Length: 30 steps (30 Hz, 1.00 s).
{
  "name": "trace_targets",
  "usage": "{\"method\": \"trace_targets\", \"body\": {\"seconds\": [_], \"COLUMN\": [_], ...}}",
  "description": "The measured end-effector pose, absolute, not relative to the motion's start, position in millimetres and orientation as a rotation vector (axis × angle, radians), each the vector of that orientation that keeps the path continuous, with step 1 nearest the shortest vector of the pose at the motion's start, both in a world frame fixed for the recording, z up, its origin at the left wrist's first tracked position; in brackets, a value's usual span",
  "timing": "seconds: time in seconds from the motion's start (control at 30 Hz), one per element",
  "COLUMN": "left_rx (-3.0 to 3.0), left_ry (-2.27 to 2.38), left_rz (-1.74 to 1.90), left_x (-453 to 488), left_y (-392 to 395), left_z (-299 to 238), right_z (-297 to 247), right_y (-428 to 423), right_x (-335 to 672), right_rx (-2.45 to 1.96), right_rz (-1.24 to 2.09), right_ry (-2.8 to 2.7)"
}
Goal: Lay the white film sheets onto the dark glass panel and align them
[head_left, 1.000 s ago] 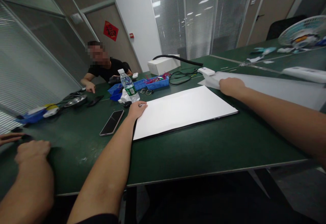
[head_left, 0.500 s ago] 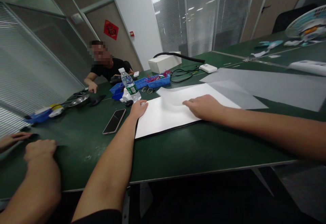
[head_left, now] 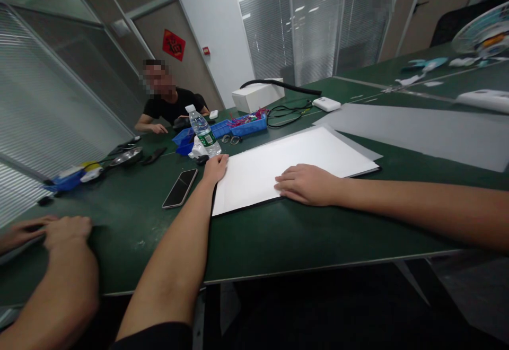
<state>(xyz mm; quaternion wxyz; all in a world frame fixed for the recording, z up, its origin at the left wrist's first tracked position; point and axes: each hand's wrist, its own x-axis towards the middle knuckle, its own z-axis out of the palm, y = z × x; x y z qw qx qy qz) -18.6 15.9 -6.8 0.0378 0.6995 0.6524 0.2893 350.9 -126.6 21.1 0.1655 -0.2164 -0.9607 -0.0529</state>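
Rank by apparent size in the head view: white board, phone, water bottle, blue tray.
1. white board, clearly largest
2. blue tray
3. phone and water bottle look alike; differing distances leave them unranked.

Single head-worn view, looking forward and down from above the near edge of the green table (head_left: 318, 233). Both forearms reach away from the lens; left hand (head_left: 214, 168) and right hand (head_left: 306, 184) sit mid-frame, the room's far wall beyond.
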Motion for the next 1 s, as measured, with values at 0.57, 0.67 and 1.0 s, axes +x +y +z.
{"method": "trace_targets", "body": {"seconds": [0.57,0.67,1.0], "left_rx": [2.094,2.094,2.085], "left_ry": [1.987,1.984,1.970], "left_rz": [0.950,0.949,0.965], "left_x": [-21.5,-21.4,-22.7], "left_y": [19.5,18.7,18.2], "left_z": [-8.3,-7.9,-8.2], "right_z": [15.2,14.1,18.2], "right_y": [-131.6,-130.8,-137.2], "right_x": [335.8,333.7,335.6], "right_rx": [-0.659,-0.638,-0.543], "right_rz": [-0.012,-0.011,-0.026], "right_ry": [-2.687,-2.704,-2.686]}}
